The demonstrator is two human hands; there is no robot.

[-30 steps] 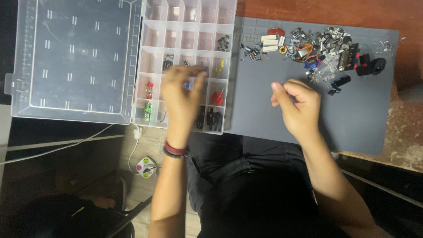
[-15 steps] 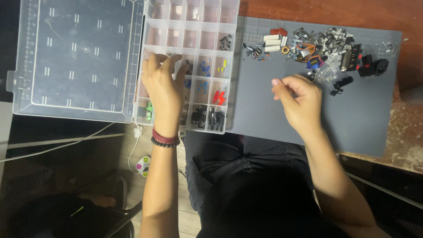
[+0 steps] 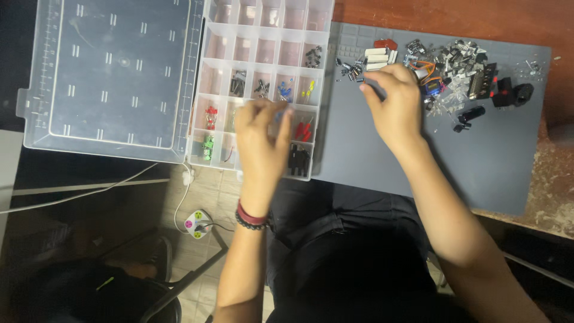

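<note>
Head cam was looking straight down at the sorting setup. Compared with half a second earlier, the right hand (image 3: 397, 104) had gone from hovering mid-mat up to the near edge of the parts pile (image 3: 454, 66), fingers curled down toward some small white and dark bits; I couldn't tell if it had actually pinched anything. The left hand (image 3: 260, 134) had drifted right and a little lower over the clear compartment organizer (image 3: 263, 42), and was sitting above the lower rows near the cell with red pieces (image 3: 304, 130) and the one with black pieces (image 3: 298, 158). Its fingers were bunched together and a bit blurred, so whether it was holding something, no clue. My read: one hand was at the box while the other was fetching the next bit from the pile, so the sorting looked mid-flow with loads left loose.

Surface-wise, the pile lay on a grey mat (image 3: 478, 161) on a worn reddish-brown tabletop (image 3: 556, 203). The organizer's lid (image 3: 113, 72) was flipped open to the left, and the top rows of cells looked mostly empty. Below the tabletop edge I could see a tiled floor, a white cable (image 3: 89, 191) and a small white plug adapter (image 3: 196, 222), plus the person's dark clothes.
</note>
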